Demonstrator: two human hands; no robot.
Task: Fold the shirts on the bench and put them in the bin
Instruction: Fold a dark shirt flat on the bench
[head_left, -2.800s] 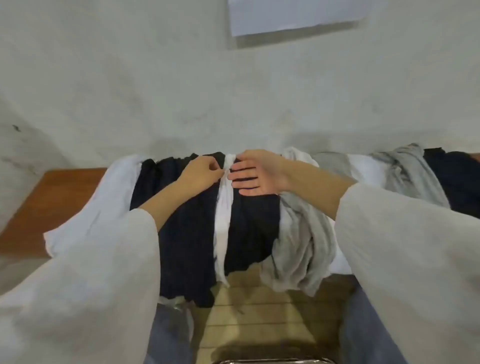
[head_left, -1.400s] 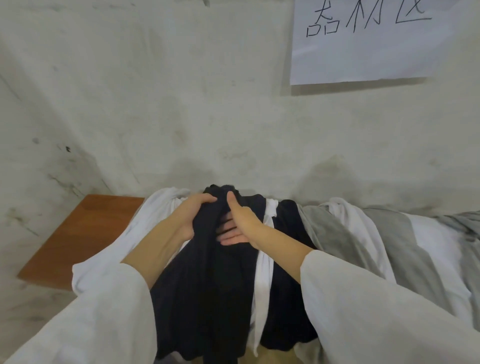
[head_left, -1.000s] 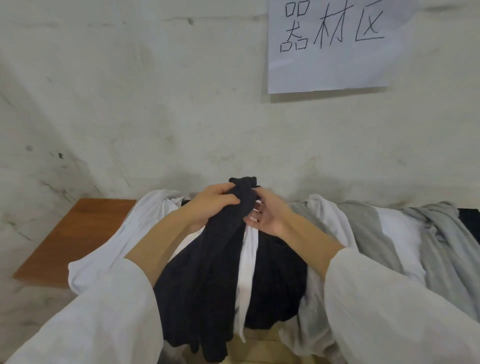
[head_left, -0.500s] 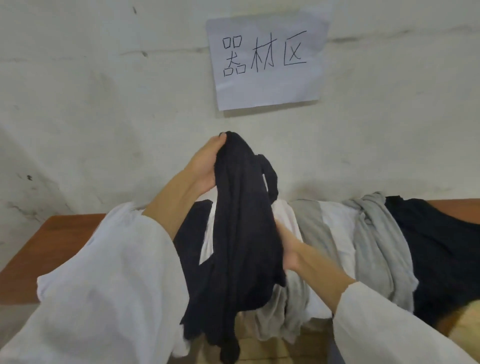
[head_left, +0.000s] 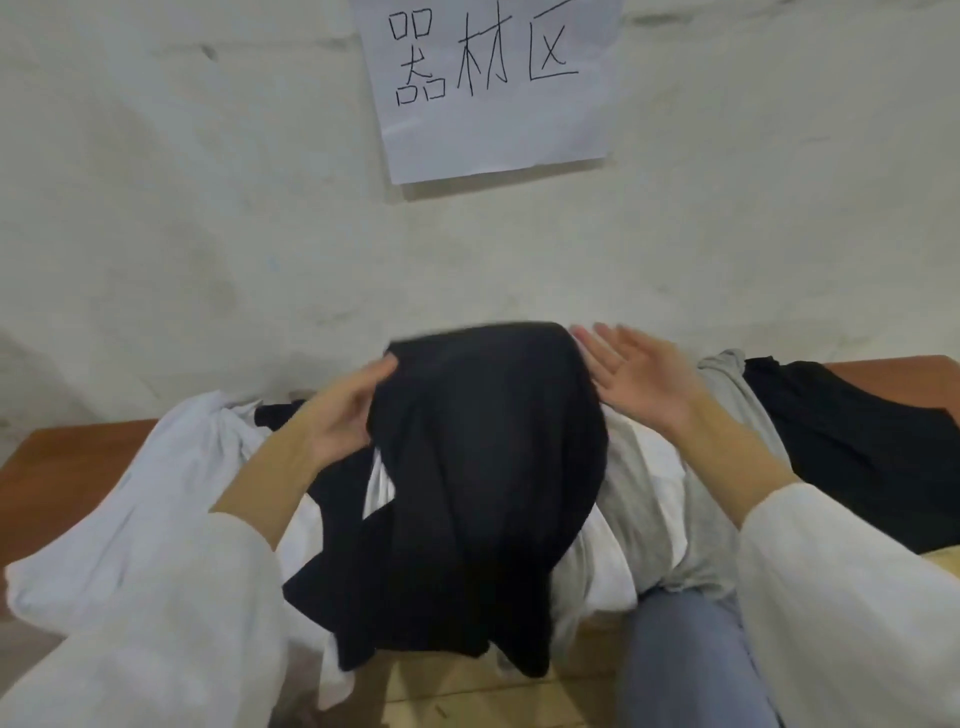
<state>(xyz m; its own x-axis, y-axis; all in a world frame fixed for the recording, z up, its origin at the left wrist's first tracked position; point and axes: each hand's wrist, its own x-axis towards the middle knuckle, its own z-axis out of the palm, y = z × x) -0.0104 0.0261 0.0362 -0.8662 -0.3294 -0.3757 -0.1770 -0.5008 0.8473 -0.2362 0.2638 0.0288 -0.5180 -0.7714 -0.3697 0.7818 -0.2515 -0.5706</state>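
Black shirt (head_left: 488, 457) held above other shirts (head_left: 654, 509) on desk (head_left: 72, 457), apparently to spread for folding; left grip (head_left: 337, 415) pinches edge, right grip (head_left: 639, 384) released, palm beside shirt.

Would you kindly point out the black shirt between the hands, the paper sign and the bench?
black shirt (head_left: 488, 457), head view, middle of its cloth.
paper sign (head_left: 498, 140), head view, blank lower part of the sheet.
bench (head_left: 72, 462), head view, bare wooden top at its left end.
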